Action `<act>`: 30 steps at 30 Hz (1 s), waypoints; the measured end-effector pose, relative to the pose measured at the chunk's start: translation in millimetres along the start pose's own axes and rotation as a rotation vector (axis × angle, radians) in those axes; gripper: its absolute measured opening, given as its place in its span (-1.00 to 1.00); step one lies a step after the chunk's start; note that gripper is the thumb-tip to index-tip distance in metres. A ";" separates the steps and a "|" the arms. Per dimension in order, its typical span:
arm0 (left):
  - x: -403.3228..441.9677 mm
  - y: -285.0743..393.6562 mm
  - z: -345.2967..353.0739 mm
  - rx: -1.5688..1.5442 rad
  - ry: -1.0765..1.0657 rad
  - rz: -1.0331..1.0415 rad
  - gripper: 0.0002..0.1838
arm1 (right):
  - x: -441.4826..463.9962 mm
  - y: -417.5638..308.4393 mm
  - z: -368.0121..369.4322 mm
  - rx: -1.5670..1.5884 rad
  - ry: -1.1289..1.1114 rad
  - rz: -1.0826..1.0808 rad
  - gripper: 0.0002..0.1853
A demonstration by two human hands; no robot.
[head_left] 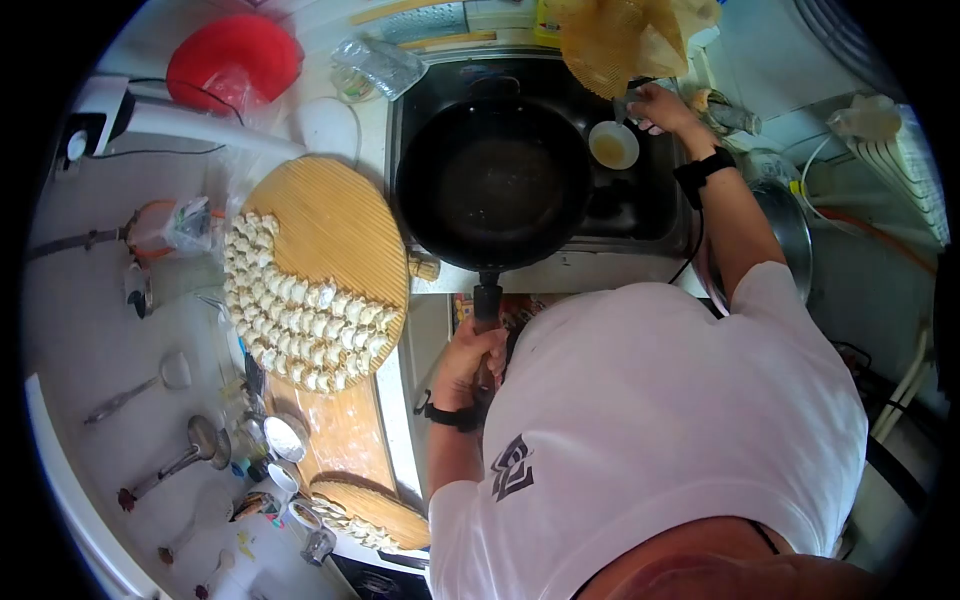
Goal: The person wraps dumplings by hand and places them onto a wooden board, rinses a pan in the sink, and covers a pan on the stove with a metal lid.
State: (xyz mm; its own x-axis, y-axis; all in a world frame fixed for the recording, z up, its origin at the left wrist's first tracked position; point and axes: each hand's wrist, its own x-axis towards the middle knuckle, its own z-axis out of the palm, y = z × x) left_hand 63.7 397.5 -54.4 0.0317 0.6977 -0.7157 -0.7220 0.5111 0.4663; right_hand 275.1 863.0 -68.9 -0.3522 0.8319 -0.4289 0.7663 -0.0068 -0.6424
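A large black frying pan [490, 185] sits over the stove, its handle pointing toward my body. My left hand [474, 352] is wrapped round the end of that handle. The pan's inside is dark with a few small pale specks. To the pan's right, my right hand [660, 108] is closed on a grey piece that meets the rim of a small white bowl [613, 146]. A little yellowish liquid lies in the bowl. Whether the grey piece is the bowl's own handle or a separate utensil, I cannot tell.
Left of the pan, a round wooden board [335, 215] carries rows of dumplings [315, 325]. Another board with dumplings [375, 510] lies nearer. A red basin [233, 62] stands at the back left. A yellowish mesh sheet [610, 45] hangs close above my right hand.
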 end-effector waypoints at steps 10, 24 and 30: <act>-75.8 -18.3 -12.5 -0.186 0.012 0.155 -0.79 | -30.8 -19.7 34.3 -0.006 -0.069 -0.144 -0.48; -261.3 -130.7 -61.6 -0.380 0.119 0.538 -0.74 | -240.1 -108.1 218.1 -0.087 -0.723 -0.313 -0.69; -331.8 -209.6 -76.4 -0.529 0.260 0.669 -0.74 | -317.7 -129.3 305.9 -0.257 -0.977 -0.488 -0.69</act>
State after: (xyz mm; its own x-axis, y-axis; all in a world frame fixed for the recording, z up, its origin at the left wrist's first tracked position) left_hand 151.8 20.6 45.6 -0.6224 0.5981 -0.5050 -0.7596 -0.3058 0.5740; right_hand 123.6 429.9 -43.8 -0.8288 -0.0790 -0.5540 0.4797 0.4095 -0.7760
